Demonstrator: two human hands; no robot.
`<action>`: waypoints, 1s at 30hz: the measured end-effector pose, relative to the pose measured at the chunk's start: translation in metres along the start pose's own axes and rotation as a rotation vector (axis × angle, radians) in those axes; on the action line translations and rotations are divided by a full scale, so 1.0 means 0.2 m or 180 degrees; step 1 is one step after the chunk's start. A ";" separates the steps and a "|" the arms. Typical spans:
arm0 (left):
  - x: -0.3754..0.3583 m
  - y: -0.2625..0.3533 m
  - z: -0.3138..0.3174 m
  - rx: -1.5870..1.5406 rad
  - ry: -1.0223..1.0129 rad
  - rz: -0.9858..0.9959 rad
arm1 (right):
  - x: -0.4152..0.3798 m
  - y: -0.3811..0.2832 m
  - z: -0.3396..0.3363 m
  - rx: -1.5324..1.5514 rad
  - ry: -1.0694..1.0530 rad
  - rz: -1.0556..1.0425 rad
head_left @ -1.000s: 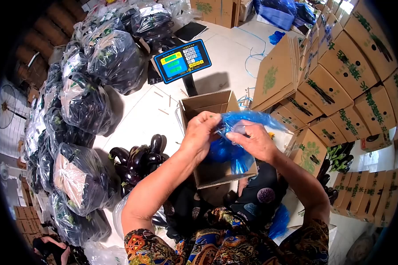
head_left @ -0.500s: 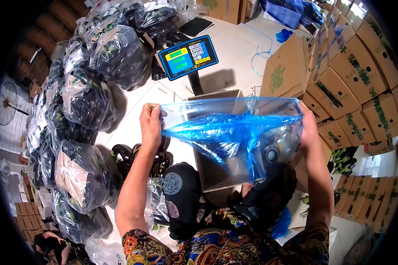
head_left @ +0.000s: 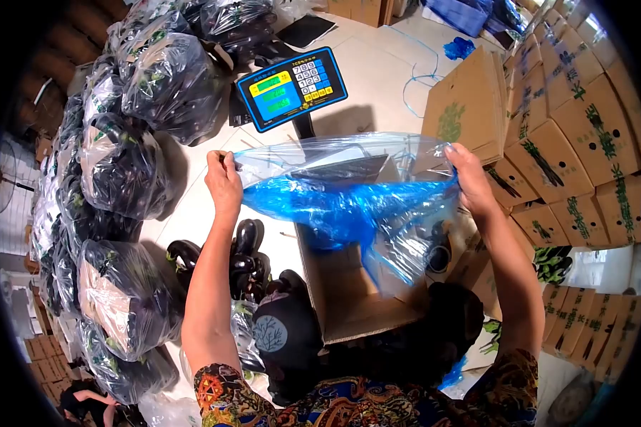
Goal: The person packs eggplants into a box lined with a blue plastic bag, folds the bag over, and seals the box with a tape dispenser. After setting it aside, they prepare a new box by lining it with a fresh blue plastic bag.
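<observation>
A thin blue plastic bag (head_left: 320, 206) is stretched wide between my two hands. My left hand (head_left: 223, 183) pinches its left top edge, and my right hand (head_left: 470, 174) grips the right top edge. The bag hangs over an open cardboard box (head_left: 335, 313) between my knees, hiding part of the far side of it. The bottom of the box shows below the bag. Beyond the box stands a digital scale display (head_left: 294, 89) on a post. Loose dark eggplants (head_left: 243, 263) lie on the floor by my left forearm.
Clear bags full of eggplants (head_left: 124, 167) are heaped along the left. Flattened cardboard (head_left: 470, 107) leans at the right, before stacked printed boxes (head_left: 548, 153). More folded cartons (head_left: 595, 324) stand at lower right. A blue strap (head_left: 411, 89) lies on the floor.
Both hands have shifted a little left and up in view, with the bag still held stretched. The bag's hanging part has swung, and more of the box's inside shows.
</observation>
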State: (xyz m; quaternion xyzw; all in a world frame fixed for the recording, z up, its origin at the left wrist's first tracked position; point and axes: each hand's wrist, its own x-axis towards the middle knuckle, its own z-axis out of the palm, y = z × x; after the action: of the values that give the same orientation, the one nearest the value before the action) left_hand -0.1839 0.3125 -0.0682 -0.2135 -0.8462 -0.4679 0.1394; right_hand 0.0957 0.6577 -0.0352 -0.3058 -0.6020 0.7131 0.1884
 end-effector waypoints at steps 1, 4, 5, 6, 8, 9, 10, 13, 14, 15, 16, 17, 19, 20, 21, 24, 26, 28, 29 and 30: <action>0.00 -0.06 0.03 0.0102 0.0054 0.0000 | 0.05 0.04 0.00 -0.0125 -0.0119 0.0027; -0.02 -0.27 0.12 0.0192 -0.0008 -0.0183 | 0.16 0.18 0.01 -0.0393 -0.0540 -0.0012; -0.04 -0.35 0.15 0.0256 -0.0042 -0.0250 | 0.18 0.21 0.01 -0.0553 -0.0680 0.0183; -0.09 -0.43 0.18 0.0349 -0.0181 -0.0264 | 0.19 0.24 0.00 -0.0709 -0.0820 0.0378; -0.23 -0.57 0.22 0.0255 -0.0690 -0.0540 | 0.14 0.27 0.00 -0.1032 -0.1241 0.0848; -0.33 -0.63 0.23 0.0245 -0.0935 -0.0771 | 0.14 0.42 -0.16 -0.0162 -0.1814 0.0909; -0.44 -0.76 0.23 0.0417 -0.1255 -0.0613 | 0.06 0.38 -0.16 -0.0667 -0.1576 0.1282; -0.70 -0.77 0.15 0.0277 -0.2056 -0.1488 | -0.11 0.36 -0.23 -0.1212 -0.1214 0.2226; -0.77 -0.80 0.15 0.0197 -0.2070 -0.1708 | -0.14 0.47 -0.34 -0.0850 -0.1260 0.2311; -0.83 -0.83 0.15 0.0118 -0.2079 -0.1925 | -0.16 0.54 -0.41 -0.0485 -0.1303 0.2389; -0.78 -0.69 0.08 0.0346 -0.2103 -0.1169 | -0.20 0.49 -0.38 -0.1190 -0.1167 0.1959; -0.74 -0.63 0.03 0.0358 -0.1994 -0.1246 | -0.22 0.44 -0.35 -0.1560 -0.0781 0.1389; -0.62 -0.46 -0.03 0.0362 -0.0919 -0.1012 | -0.25 0.34 -0.29 -0.2224 0.0046 0.0198; -0.53 -0.29 -0.09 -0.0092 -0.0927 -0.1293 | -0.26 0.28 -0.25 -0.1634 0.0265 -0.0080; -0.46 -0.09 -0.16 -0.0535 -0.0934 -0.1586 | -0.29 0.15 -0.18 -0.1812 -0.0152 -0.0041; -0.39 0.36 -0.29 -0.1158 -0.2385 -0.1983 | -0.39 -0.09 0.07 -0.2470 -0.1464 0.0311; -0.46 0.46 -0.25 -0.0796 -0.2998 -0.1623 | -0.44 -0.05 0.18 -0.3048 -0.1678 0.0504; -0.53 0.40 -0.20 -0.0405 -0.3040 -0.1303 | -0.46 0.09 0.26 -0.3529 -0.1204 0.0337; -0.51 0.39 -0.19 -0.0648 -0.3128 -0.1441 | -0.48 0.09 0.25 -0.3050 -0.1260 0.0215; -0.49 0.36 -0.19 -0.0986 -0.3098 -0.1477 | -0.48 0.08 0.25 -0.2571 -0.1319 0.0095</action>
State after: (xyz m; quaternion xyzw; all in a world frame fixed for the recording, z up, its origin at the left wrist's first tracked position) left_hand -0.0615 0.2911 -0.0382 -0.2310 -0.7592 -0.4526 -0.4067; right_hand 0.1362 0.5563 -0.0265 -0.2143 -0.8525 0.4699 -0.0807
